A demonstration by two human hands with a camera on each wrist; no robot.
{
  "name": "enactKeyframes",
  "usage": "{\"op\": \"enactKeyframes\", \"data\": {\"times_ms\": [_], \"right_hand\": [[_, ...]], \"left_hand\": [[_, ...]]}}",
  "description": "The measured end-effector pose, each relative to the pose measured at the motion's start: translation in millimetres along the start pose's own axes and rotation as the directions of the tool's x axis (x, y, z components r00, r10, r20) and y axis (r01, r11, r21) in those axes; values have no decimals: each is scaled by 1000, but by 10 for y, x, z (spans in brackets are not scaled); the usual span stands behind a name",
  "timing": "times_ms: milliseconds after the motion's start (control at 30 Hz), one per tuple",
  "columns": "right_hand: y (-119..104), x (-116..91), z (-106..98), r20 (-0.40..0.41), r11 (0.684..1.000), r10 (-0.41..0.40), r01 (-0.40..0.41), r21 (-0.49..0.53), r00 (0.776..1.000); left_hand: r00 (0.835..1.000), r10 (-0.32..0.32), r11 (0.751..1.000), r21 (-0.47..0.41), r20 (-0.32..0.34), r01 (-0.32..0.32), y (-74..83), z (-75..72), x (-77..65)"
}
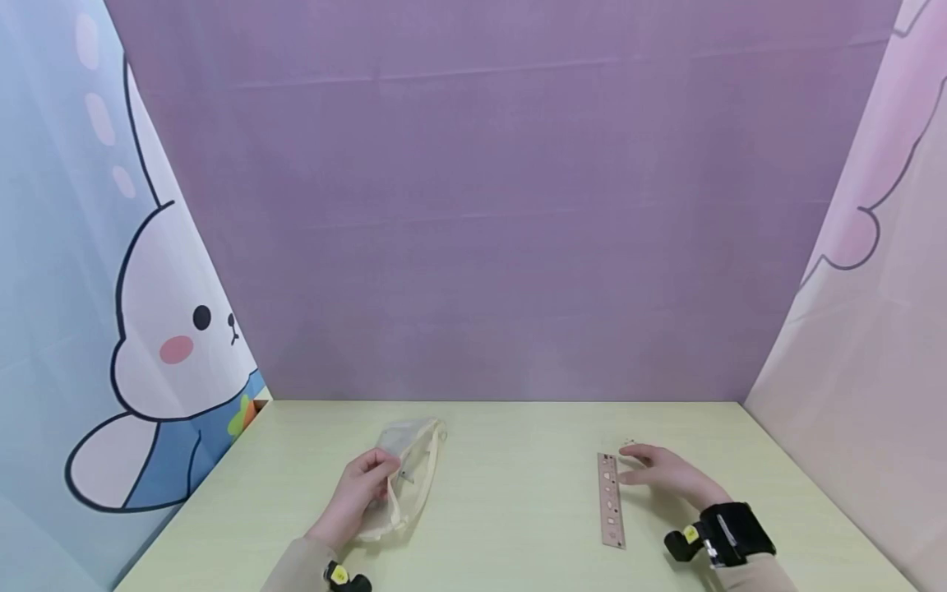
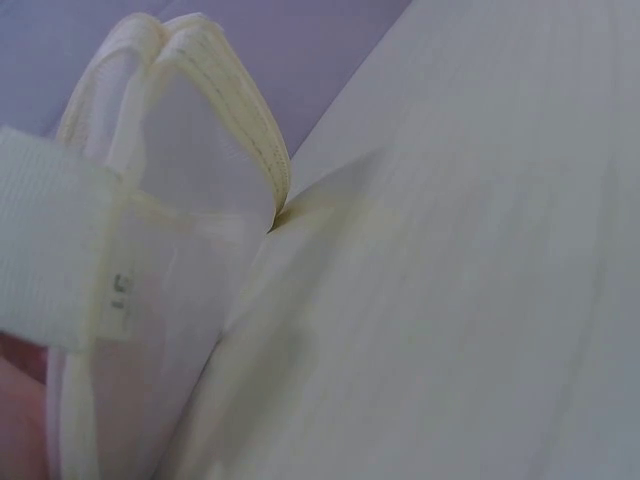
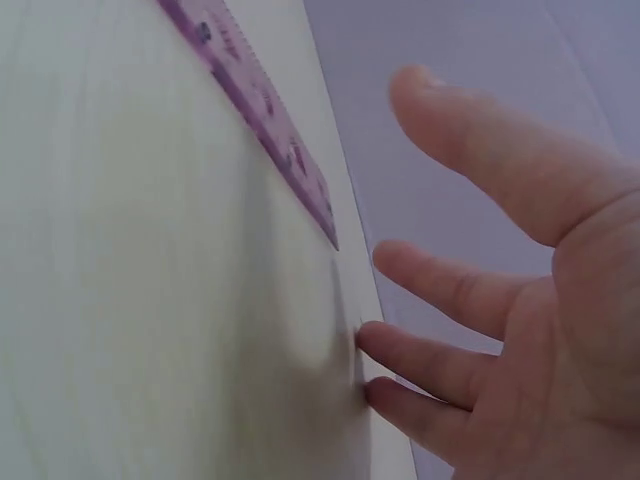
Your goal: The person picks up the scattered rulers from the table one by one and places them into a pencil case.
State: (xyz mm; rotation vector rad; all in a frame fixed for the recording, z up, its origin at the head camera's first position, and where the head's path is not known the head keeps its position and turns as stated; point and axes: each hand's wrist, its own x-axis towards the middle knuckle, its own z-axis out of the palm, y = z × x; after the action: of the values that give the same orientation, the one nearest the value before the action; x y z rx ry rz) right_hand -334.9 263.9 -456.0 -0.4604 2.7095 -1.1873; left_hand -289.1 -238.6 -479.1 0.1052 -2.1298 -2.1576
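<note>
My left hand (image 1: 361,495) pinches a see-through mesh zip pouch (image 1: 427,485) with cream edging, near its left side. Seen from the left wrist, the pouch (image 2: 190,280) stands up from the table, its zipped edge at the top and a white fabric tab (image 2: 50,240) in front. A flat pink ruler (image 1: 610,501) with small printed shapes lies lengthwise on the table. Just right of its far end is my right hand (image 1: 669,475), thumb and fingers spread and holding nothing. The right wrist view has the ruler (image 3: 255,100) apart from the fingertips.
The pale wood-grain table (image 1: 510,493) ends at a purple backdrop (image 1: 503,205). A curtain with a cartoon rabbit (image 1: 185,271) hangs on the left, a pink and white one (image 1: 873,345) on the right. Something small and faint (image 1: 629,442) lies beside the right fingertips; its kind is unclear.
</note>
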Motion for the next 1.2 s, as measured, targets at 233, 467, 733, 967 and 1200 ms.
{"op": "enactKeyframes", "data": {"times_ms": [233,467,733,967,1200], "right_hand": [[22,22,107,28,999,-16,17,-42,999],[-29,21,187,-10,955,-35,30,-296,999],[-83,-3,220,-42,934,-6,-9,-356,999],[-74,-2,226,-50,937,-5,-13,-350,999],[-107,9,231,-67,948,3,-24,-317,998]], "left_hand": [[1000,-3,1000,9,-1,3,-4,3,1],[1000,-7,1000,24,-11,7,-14,2,8],[1000,-5,999,34,-12,5,-2,11,-1],[1000,-8,999,44,-15,9,5,24,0],[1000,-18,998,57,-26,19,15,25,0]]}}
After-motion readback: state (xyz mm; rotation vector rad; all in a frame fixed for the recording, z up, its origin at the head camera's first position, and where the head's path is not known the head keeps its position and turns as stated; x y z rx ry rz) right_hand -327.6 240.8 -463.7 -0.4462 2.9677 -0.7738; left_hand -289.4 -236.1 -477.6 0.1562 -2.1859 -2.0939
